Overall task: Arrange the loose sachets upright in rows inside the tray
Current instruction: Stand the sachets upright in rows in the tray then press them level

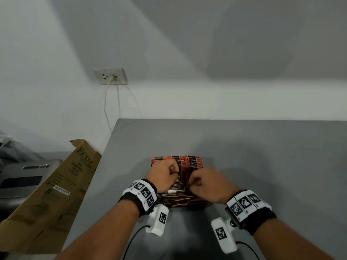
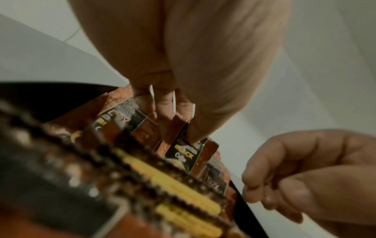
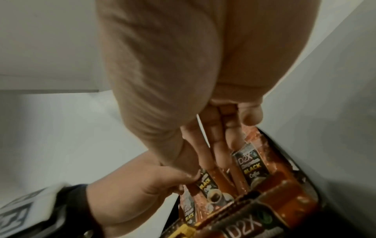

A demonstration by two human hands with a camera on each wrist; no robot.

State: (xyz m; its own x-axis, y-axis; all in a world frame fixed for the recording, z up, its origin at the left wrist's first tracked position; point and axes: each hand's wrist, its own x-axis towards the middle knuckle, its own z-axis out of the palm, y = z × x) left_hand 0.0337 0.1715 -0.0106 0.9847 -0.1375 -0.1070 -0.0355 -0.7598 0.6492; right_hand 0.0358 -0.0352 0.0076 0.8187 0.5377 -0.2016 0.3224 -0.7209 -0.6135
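Both hands work the sachets (image 1: 189, 162) in the tray (image 2: 250, 207) on the table (image 1: 262, 147): left hand (image 1: 165, 174) and right hand (image 1: 206, 182) pinch upright packs. Best: square the tops, press rows together, keep loose ones nearest from tipping.

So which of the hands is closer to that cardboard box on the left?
Left. The left hand is in the sachets on the box's side; the right hand is beside it, farther from the box.
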